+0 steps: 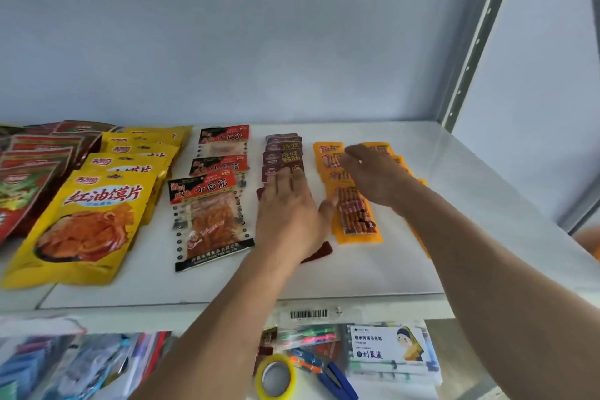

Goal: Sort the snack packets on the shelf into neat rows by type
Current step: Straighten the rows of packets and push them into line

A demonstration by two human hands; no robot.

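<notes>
We see a white shelf (406, 263) carrying snack packets in rows that run from front to back; at the far left lie red packets (29, 169), beside them large yellow packets (94, 224), then clear packets with red-and-black headers (207, 214), then a row of small maroon packets (283, 153), and furthest right the orange packets (355, 217) in two overlapping columns. The left hand (289, 221) lies flat, palm down, on the front maroon packet (only its dark red corners show around the palm), fingers straight and close together, the thumb reaching out to touch the edge of the nearest orange packet; the right hand (373, 172) hovers over the back of the orange rows, fingers bent downward and blurred, so we cannot tell whether they pinch anything. Below the shelf lie a roll of yellow tape (276, 378), blue-handled scissors (334, 377) and boxed markers (389, 347).
</notes>
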